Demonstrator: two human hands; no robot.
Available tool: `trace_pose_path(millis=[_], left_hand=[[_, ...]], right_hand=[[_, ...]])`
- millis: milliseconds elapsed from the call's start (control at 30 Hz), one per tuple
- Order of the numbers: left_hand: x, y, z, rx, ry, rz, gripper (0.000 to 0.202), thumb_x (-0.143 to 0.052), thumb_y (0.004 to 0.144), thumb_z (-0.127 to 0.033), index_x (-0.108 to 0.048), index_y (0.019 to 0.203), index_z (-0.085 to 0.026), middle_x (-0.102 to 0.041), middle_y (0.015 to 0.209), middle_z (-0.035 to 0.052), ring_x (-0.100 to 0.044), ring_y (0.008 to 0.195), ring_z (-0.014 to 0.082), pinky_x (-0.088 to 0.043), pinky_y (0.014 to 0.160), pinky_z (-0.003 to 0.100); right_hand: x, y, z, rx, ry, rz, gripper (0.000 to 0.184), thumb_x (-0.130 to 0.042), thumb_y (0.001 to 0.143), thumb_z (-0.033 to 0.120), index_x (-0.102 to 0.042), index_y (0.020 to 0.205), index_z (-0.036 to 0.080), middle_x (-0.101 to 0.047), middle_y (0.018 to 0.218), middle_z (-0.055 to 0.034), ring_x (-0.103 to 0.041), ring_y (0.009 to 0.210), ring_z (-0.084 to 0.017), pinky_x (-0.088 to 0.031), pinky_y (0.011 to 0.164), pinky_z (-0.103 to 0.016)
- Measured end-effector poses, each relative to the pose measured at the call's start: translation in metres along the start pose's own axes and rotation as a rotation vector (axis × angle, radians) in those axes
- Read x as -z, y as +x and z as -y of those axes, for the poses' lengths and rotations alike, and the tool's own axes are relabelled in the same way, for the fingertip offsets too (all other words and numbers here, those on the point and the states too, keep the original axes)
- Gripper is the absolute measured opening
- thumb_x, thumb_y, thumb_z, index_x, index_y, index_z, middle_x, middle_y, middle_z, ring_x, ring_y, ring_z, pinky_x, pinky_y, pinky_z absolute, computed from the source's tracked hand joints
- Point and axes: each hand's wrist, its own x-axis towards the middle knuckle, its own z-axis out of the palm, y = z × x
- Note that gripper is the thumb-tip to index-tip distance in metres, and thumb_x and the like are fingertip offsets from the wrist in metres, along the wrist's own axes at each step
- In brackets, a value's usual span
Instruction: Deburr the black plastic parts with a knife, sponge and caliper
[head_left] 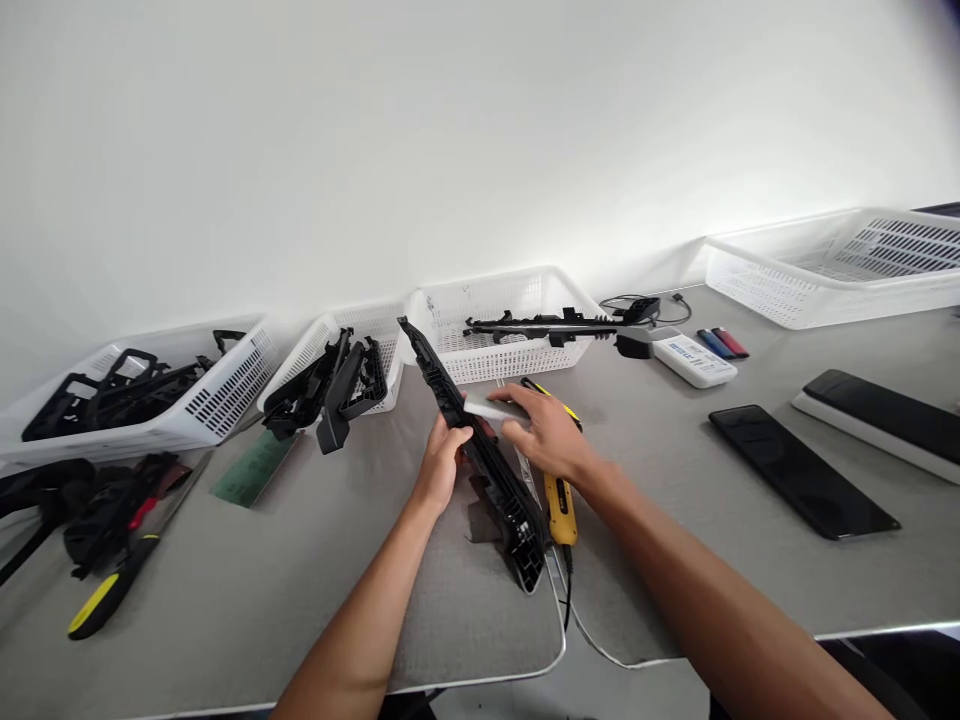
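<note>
A long black ribbed plastic part (486,455) slants across the middle of the head view, one end raised. My left hand (442,462) is closed around its middle from the left side. A pale flat strip (495,408) lies in the fingers of my right hand (551,430), its tip against or just above the black part. I cannot make out exactly what kind of tool the strip is. Under my right hand lies a yellow corded tool (561,510), partly hidden. A small dark piece (484,515) rests on the table beneath the part.
White baskets (232,400) with black plastic parts stand along the wall, and another basket (795,300) is at the right. A yellow-black handled tool (112,590) and green sheet (255,468) lie left. A phone-like black slab (802,470) and white box (694,358) lie right.
</note>
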Motion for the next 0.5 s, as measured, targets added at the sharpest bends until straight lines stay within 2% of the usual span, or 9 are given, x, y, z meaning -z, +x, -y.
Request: trace_pose_path(millis=[100, 167, 267, 367, 433, 500], left_hand=[[-0.0008, -0.0004, 0.0005, -0.001, 0.016, 0.018, 0.045, -0.069, 0.088, -0.041, -0.062, 0.128, -0.022, -0.076, 0.088, 0.0016, -0.072, 0.084, 0.0235, -0.054, 0.071, 0.030], [-0.0020, -0.0006, 0.0013, -0.014, 0.038, 0.016, 0.041, -0.069, 0.091, -0.049, -0.065, 0.121, -0.021, -0.076, 0.087, 0.0026, -0.072, 0.083, 0.0237, -0.054, 0.071, 0.031], [-0.0018, -0.0001, 0.0034, -0.048, 0.085, -0.037, 0.046, -0.071, 0.092, -0.061, -0.068, 0.112, -0.020, -0.077, 0.091, 0.0039, -0.073, 0.090, 0.0241, -0.055, 0.078, 0.031], [0.0003, 0.0002, 0.0046, -0.050, 0.083, -0.090, 0.051, -0.074, 0.089, -0.065, -0.071, 0.113, -0.021, -0.078, 0.095, 0.0034, -0.074, 0.097, 0.0249, -0.055, 0.084, 0.030], [0.0005, -0.0006, 0.0039, -0.023, 0.068, -0.094, 0.053, -0.072, 0.088, -0.068, -0.072, 0.109, -0.019, -0.078, 0.089, 0.0037, -0.075, 0.091, 0.0251, -0.056, 0.078, 0.031], [-0.0009, -0.0020, 0.0024, -0.010, 0.078, -0.067, 0.055, -0.066, 0.091, -0.072, -0.073, 0.100, -0.018, -0.076, 0.078, 0.0045, -0.074, 0.079, 0.0245, -0.056, 0.070, 0.031]], right_hand=[[-0.0005, -0.0009, 0.0043, -0.131, 0.077, -0.048, 0.039, -0.044, 0.091, 0.018, -0.070, 0.119, 0.021, -0.073, 0.075, -0.0008, -0.068, 0.064, -0.022, -0.052, 0.066, -0.034], [-0.0004, -0.0011, 0.0071, -0.214, 0.165, -0.080, 0.042, -0.044, 0.090, 0.019, -0.068, 0.125, 0.021, -0.067, 0.066, 0.0019, -0.064, 0.054, -0.020, -0.051, 0.057, -0.032], [-0.0006, -0.0016, 0.0105, -0.277, 0.353, -0.025, 0.057, -0.048, 0.088, 0.020, -0.056, 0.145, 0.023, -0.069, 0.070, 0.0023, -0.066, 0.058, -0.020, -0.054, 0.053, -0.031], [-0.0006, -0.0021, 0.0097, -0.256, 0.425, 0.166, 0.068, -0.055, 0.090, 0.023, -0.046, 0.157, 0.026, -0.071, 0.074, 0.0023, -0.067, 0.059, -0.020, -0.055, 0.052, -0.030], [0.0003, -0.0019, 0.0066, -0.259, 0.400, 0.255, 0.071, -0.059, 0.091, 0.026, -0.043, 0.160, 0.028, -0.069, 0.073, 0.0031, -0.063, 0.053, -0.018, -0.052, 0.049, -0.029], [0.0017, -0.0009, 0.0035, -0.287, 0.356, 0.236, 0.066, -0.062, 0.091, 0.028, -0.047, 0.155, 0.025, -0.068, 0.072, 0.0030, -0.062, 0.052, -0.017, -0.050, 0.048, -0.028]])
